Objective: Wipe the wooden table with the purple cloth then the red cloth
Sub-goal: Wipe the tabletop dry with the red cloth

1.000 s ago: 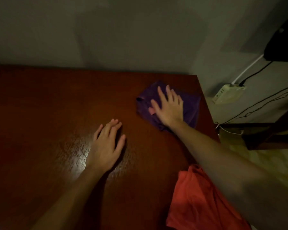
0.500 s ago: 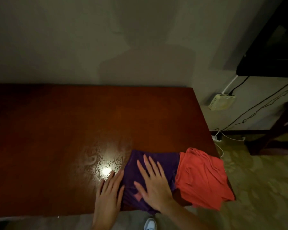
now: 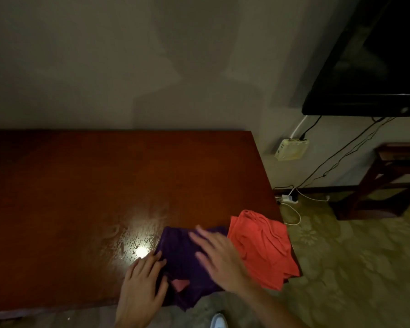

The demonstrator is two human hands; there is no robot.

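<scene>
I count one dark reddish-brown polished wooden table (image 3: 81, 185) in front of me. On it lie two cloths: one crumpled purple cloth (image 3: 182, 254) at the table's near edge and one bunched red-orange cloth (image 3: 263, 247) at the table's near right corner. Two of my bare hands show, my left hand (image 3: 142, 280) and my right hand (image 3: 220, 256), both at the table's near edge.

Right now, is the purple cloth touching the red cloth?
Touching. In the head view the purple cloth meets the red cloth edge to edge, no wood between.
</scene>
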